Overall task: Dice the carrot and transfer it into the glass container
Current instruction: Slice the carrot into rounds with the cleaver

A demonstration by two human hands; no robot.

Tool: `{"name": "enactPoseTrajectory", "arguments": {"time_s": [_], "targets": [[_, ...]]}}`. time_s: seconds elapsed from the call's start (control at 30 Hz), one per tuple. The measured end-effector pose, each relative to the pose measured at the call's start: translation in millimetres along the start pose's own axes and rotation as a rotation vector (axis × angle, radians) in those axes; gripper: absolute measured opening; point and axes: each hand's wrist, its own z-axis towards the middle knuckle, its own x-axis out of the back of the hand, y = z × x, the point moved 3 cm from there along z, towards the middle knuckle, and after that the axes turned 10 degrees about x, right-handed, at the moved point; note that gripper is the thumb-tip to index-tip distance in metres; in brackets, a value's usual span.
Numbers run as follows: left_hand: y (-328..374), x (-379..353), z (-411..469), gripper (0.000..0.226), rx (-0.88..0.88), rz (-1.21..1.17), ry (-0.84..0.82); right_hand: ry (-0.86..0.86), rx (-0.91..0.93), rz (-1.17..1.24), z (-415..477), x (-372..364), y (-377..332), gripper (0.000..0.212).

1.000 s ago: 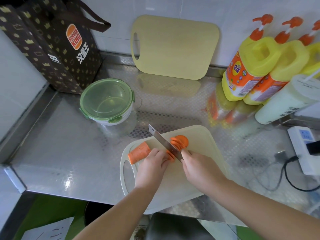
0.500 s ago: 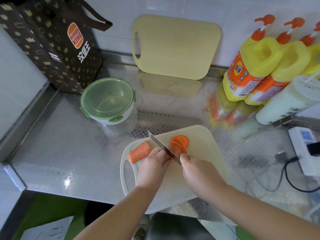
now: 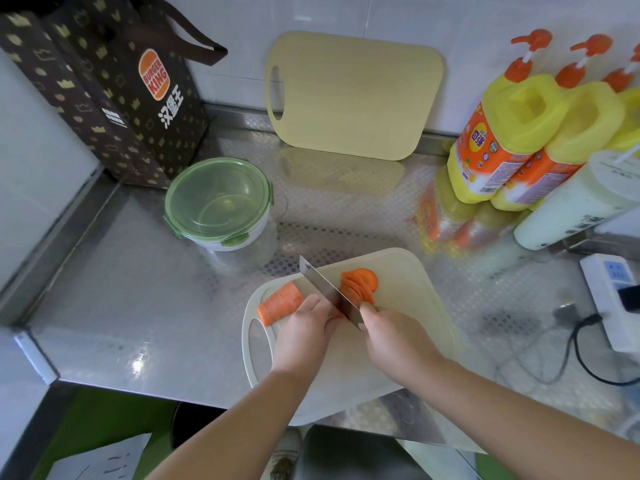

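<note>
Crosswise to knife (image 3: 322, 284), carrot (image 3: 281, 303), cut end leftward.

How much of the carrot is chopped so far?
Done: a fan of round slices lies on the board. In hand: the left hand holds the carrot while the right hand sets the knife on it. Left: a good part is uncut, the slices are not diced, and no carrot shows in the container, whose lid is on.
</note>
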Motion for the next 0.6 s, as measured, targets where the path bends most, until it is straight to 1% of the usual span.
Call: {"name": "enactPoseTrajectory", "arguments": {"time_s": [0.13,0.23,0.6], "targets": [[0,1,-3,0.01,-0.022,-0.034,0.001,0.091,0.033,0.042,-7,7,2,0.014],[0,1,-2,0.011,-0.025,-0.034,0.008,0.077,0.052,0.004,-10,10,0,0.012],[-2,-1,-1,0.009,-0.064,-0.031,0.027,0.057,0.068,-0.052,-11,3,-5,0.025]]}}
